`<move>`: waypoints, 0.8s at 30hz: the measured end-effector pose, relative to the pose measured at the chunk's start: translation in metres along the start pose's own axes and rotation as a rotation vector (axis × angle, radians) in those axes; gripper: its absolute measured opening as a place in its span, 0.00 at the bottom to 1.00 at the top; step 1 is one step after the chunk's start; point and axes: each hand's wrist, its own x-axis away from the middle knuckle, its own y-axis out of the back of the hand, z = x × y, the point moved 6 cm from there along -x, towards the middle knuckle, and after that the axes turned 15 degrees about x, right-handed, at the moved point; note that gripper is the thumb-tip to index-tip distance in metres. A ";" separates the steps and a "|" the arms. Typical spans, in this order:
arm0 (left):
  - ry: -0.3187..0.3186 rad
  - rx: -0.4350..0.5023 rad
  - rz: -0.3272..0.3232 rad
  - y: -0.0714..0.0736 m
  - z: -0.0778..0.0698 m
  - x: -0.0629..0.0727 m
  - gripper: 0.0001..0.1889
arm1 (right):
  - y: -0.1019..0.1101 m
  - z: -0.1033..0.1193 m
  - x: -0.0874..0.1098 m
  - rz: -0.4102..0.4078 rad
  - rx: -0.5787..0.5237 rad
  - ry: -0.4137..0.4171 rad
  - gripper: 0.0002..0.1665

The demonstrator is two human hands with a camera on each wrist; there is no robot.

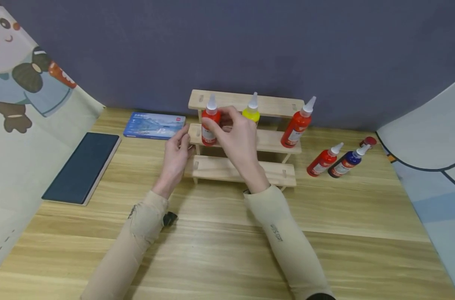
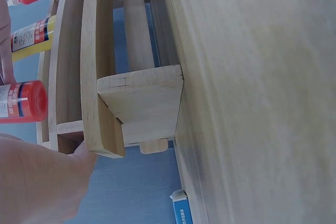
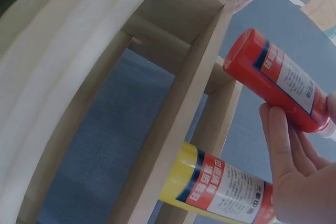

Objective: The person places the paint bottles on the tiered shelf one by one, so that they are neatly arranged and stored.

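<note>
My right hand (image 1: 239,139) pinches a red squeeze bottle (image 1: 209,134) with a white nozzle between thumb and fingers. The bottle is close over the left end of the middle step of a three-tier wooden stand (image 1: 227,168); its red base (image 3: 244,51) shows in the right wrist view. At the stand's left end, my left hand (image 1: 177,156) grips the edge of the middle step. A yellow bottle (image 1: 251,115) stands mid-step, partly hidden behind my right hand. Another red bottle (image 1: 296,129) stands at the right end of that step.
Right of the stand are a red bottle (image 1: 322,162) and a dark blue bottle (image 1: 346,164), with a dark red round item (image 1: 368,142) behind them. A blue box (image 1: 154,125) and a dark flat case (image 1: 83,166) lie left. A dark wall (image 1: 227,46) rises behind.
</note>
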 end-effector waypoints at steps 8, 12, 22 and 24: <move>-0.001 -0.012 -0.010 0.001 -0.001 0.000 0.26 | -0.011 0.004 -0.006 0.009 0.018 0.028 0.25; -0.008 -0.017 -0.004 0.001 -0.001 0.001 0.26 | -0.017 0.004 -0.008 0.018 0.025 0.033 0.24; -0.018 -0.032 -0.006 0.001 -0.001 0.000 0.26 | -0.026 0.003 -0.014 0.040 0.086 0.025 0.26; -0.018 -0.036 -0.011 0.001 -0.001 0.000 0.25 | -0.028 0.003 -0.015 0.041 0.094 0.026 0.26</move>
